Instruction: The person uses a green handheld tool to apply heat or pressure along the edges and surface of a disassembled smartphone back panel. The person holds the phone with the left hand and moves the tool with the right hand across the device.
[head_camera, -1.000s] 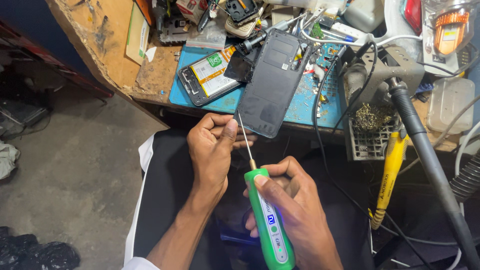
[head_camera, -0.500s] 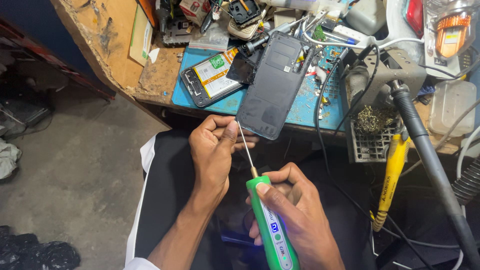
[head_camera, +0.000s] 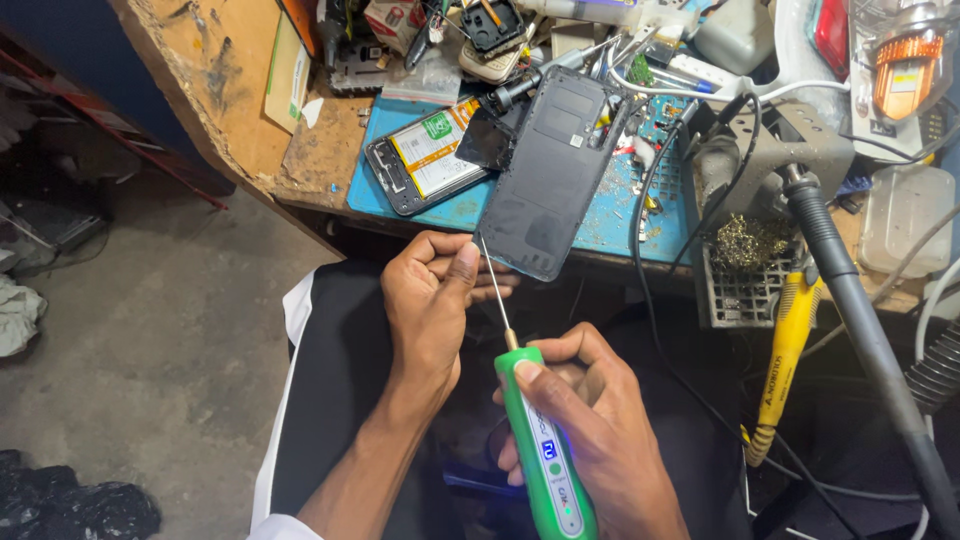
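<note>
Head view, right hand (head_camera: 590, 420) still gripping green screwdriver (head_camera: 545, 450), left hand (head_camera: 430, 300) fingertips still pinching its tip, little changed.

Hands: we see a left hand (head_camera: 432, 300) and a right hand (head_camera: 590, 420), both bare, with no gloves, rings or watch.
Nails: we find them short and plain.
Forearms: we see them uncovered along all the length in view.
Sleeve: we make out a white edge of cloth (head_camera: 285, 527) at the bottom of the frame.
Legs: we see dark black trousers (head_camera: 335, 380) over the lap.
</note>
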